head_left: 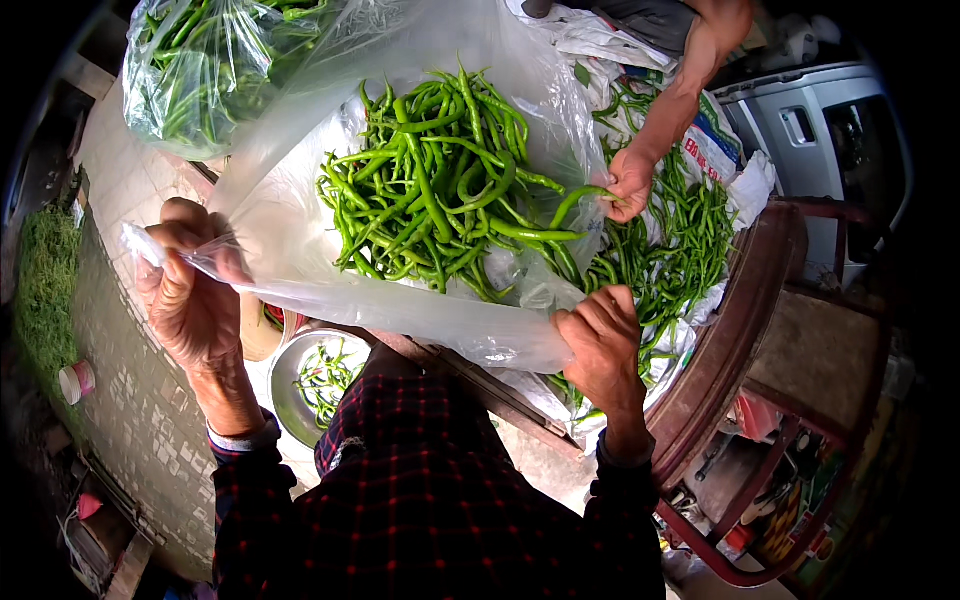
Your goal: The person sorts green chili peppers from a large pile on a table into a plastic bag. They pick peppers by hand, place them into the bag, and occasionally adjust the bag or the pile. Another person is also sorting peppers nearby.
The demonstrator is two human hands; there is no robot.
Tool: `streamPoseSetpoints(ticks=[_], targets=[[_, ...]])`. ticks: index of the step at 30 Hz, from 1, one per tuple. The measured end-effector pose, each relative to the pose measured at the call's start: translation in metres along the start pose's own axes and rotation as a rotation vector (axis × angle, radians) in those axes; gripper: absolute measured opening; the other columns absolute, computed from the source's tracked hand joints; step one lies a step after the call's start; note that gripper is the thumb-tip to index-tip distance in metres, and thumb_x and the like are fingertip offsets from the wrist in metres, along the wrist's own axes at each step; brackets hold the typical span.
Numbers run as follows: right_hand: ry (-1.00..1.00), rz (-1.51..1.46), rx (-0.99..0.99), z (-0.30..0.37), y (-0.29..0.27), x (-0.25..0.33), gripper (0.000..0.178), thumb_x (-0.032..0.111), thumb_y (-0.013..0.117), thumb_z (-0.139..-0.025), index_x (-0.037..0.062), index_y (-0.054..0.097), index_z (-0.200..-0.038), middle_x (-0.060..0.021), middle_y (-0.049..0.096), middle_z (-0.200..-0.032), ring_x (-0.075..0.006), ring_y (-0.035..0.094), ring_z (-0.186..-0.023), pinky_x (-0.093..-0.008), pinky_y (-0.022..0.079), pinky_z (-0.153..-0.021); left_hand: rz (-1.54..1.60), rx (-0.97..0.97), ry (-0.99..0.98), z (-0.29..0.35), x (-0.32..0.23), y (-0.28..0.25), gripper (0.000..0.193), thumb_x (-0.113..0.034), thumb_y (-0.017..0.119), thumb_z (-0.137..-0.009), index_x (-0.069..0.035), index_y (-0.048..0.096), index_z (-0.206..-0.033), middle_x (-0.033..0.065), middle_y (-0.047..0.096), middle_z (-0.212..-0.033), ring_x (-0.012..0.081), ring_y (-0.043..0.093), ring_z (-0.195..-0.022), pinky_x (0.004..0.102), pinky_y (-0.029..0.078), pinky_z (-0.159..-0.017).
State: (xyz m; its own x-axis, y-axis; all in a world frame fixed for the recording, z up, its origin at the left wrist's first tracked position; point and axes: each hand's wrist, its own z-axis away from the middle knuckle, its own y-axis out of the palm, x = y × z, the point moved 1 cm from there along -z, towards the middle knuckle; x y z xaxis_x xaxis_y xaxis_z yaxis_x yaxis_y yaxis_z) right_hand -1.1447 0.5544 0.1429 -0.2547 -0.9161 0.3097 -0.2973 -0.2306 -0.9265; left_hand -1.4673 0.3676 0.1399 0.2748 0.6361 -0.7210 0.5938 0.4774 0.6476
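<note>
A clear plastic bag lies spread before me, its near edge stretched between my two hands. My left hand pinches the bag's left corner, fingers closed. On the right, my right hand is closed in a fist round the other end of that edge. A heap of long green chili peppers rests on the plastic beyond the edge. From the upper right another person's hand reaches in and holds a green pepper at the right side of the heap.
A filled clear bag of green peppers stands at the upper left. More loose peppers cover white sacks at the right. Below the plastic, a metal basin holds a few peppers. A dark red rail borders the right; a pale vehicle stands beyond.
</note>
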Motion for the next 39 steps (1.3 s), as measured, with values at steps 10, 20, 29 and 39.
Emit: streamPoseSetpoints(ticks=[10, 20, 29, 39], targets=[[0.067, -0.052, -0.036, 0.026, -0.029, 0.033, 0.024, 0.003, 0.071, -0.052, 0.0037, 0.063, -0.075, -0.0049, 0.051, -0.067, -0.0238, 0.051, -0.060, -0.0448, 0.047, -0.077, -0.216, 0.080, -0.049, 0.003, -0.003, -0.005, 0.028, -0.020, 0.065, -0.090, 0.006, 0.055, -0.085, 0.0119, 0.050, -0.082, 0.0165, 0.047, -0.047, 0.0251, 0.037, -0.039], [-0.080, -0.317, -0.187, 0.040, -0.035, 0.050, 0.029, 0.005, 0.070, -0.048, 0.0010, 0.065, -0.076, -0.0035, 0.042, -0.064, -0.0201, 0.048, -0.057, -0.0364, 0.046, -0.062, -0.755, 0.321, 0.187, -0.052, -0.031, 0.039, 0.029, -0.025, 0.056, -0.097, 0.003, 0.062, -0.096, 0.0098, 0.063, -0.086, 0.0076, 0.047, -0.061, 0.0190, 0.034, -0.053], [-0.169, -0.367, -0.230, 0.035, -0.019, 0.060, 0.032, 0.003, 0.070, -0.056, -0.0020, 0.065, -0.087, -0.0028, 0.041, -0.070, -0.0165, 0.046, -0.055, -0.0315, 0.038, -0.054, -1.200, 1.679, -0.032, -0.082, 0.103, 0.186, 0.015, -0.007, 0.067, -0.084, 0.005, 0.060, -0.090, 0.0153, 0.062, -0.083, 0.0309, 0.062, -0.079, 0.0403, 0.050, -0.067], [-0.070, -0.395, -0.313, 0.046, 0.002, 0.058, 0.028, 0.003, 0.067, -0.062, 0.0026, 0.064, -0.089, -0.0023, 0.048, -0.066, -0.0176, 0.048, -0.054, -0.0319, 0.038, -0.052, -1.657, 1.544, 0.310, -0.018, 0.248, 0.040, 0.033, -0.016, 0.069, -0.067, -0.008, 0.062, -0.098, 0.0116, 0.056, -0.102, 0.0306, 0.052, -0.106, 0.0434, 0.043, -0.080]])
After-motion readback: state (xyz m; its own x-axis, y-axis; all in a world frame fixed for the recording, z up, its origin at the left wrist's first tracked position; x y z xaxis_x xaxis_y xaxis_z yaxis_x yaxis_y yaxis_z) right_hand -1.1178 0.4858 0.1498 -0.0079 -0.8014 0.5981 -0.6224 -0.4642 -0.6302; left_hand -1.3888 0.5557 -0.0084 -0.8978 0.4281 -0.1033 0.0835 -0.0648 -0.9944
